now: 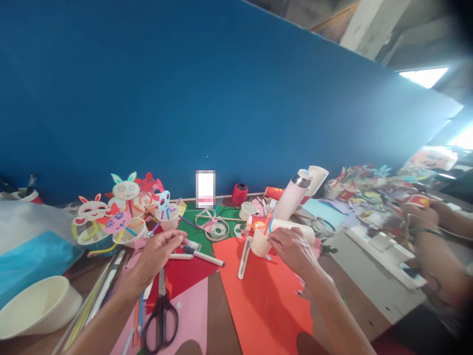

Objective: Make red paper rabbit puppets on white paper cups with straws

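Note:
My left hand [160, 251] hovers over the red paper with its thumb and fingertips pressed together; whatever may be between them is too small to make out. Beside its fingertips lie white markers [205, 256] with dark caps. My right hand [291, 246] has its fingers closed at the right rim of a small paper cup [260, 244], which stands upright on an orange-red sheet [269, 296]. Colored strips stick up from the cup. Left of the cup lies a white cutter [244, 257]. Black-handled scissors [161, 315] rest below my left hand.
Decorated paper cups [131, 231] stand at the left, behind a cream bowl [40, 305]. A tape roll [218, 230], a bottle [291, 197] and stacked cups [295, 230] are farther back. Another person's hands [421, 212] work at the right near a white paper trimmer [384, 256].

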A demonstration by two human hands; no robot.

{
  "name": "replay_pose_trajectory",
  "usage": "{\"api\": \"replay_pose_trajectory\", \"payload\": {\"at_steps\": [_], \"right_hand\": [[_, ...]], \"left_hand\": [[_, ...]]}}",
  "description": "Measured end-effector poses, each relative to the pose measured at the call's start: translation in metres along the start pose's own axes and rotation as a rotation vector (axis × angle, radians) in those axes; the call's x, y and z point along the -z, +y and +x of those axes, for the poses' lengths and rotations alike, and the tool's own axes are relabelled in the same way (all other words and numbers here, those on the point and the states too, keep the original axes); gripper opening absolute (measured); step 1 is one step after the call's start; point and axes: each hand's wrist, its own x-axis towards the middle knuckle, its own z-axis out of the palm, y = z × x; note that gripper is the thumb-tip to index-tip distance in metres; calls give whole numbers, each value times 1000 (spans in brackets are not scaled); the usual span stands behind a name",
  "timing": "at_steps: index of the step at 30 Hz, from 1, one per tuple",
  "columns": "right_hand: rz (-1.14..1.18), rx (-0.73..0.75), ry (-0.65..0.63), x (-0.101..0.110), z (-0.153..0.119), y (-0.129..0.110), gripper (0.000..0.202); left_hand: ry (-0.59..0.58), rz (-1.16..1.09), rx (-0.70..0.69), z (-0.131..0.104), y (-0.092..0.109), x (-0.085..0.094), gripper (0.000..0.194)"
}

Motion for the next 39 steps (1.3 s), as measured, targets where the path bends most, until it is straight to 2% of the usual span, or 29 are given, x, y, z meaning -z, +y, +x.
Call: {"api": "replay_pose_trajectory", "payload": {"at_steps": [10,13,16,19,24,28,31,34,39], "right_hand": [[46,-19,1,8,-3,0,15],[95,4,54,20,-2,-13,17],[196,96,68,27,3,-40,15],[285,237,73,18,14,-73,17],[330,423,-21,-14,34,-112,16],[343,492,-27,-27,43,-124,17],[351,550,-20,-30,49,-130,17],[357,567,-7,-33,54,-135,18],[445,563,-39,-37,61,-140,18]], "left_hand": [[4,76,-23,-3,7,0,31],[-20,52,-3,-4,7,-2,31],[-21,26,23,-7,9,-10,31],[4,1,26,-10,12,-18,32],[-35,-150,53,-10,16,-19,34],[-92,-119,32,-7,14,-16,36],[-82,-40,-8,-4,9,-13,37],[-41,130,-56,0,6,-6,34],[-66,409,-128,0,11,2,24]]}}
